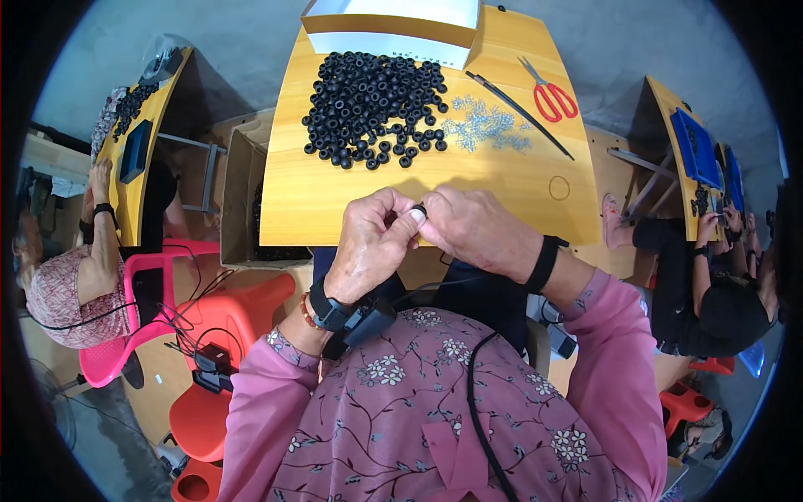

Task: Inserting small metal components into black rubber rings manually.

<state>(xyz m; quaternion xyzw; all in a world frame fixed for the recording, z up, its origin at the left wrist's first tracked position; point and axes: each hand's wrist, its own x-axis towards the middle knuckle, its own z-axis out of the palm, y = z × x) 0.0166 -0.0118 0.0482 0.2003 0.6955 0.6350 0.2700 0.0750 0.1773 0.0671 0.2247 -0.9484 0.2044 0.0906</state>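
Observation:
Over the near edge of the yellow wooden table (502, 180), my two hands meet at the fingertips. My left hand (368, 243) is closed, its thumb and fingers pinching a small black ring-shaped piece (420, 209). Against the same piece press the bent, closed fingers of my right hand (478, 224); what else they hold is hidden. Just beyond lies a large heap of similar round black pieces with holes (368, 105). To the heap's right is a spread of tiny clear or silvery parts (485, 125), too small to make out singly.
Red-handled scissors (552, 100) and a thin black rod (527, 117) lie at the table's right. A thin ring like a rubber band (549, 187) is nearer. An open white box (385, 43) stands at the back. A cardboard carton (238, 192) and red stool (251, 314) are left; people sit both sides.

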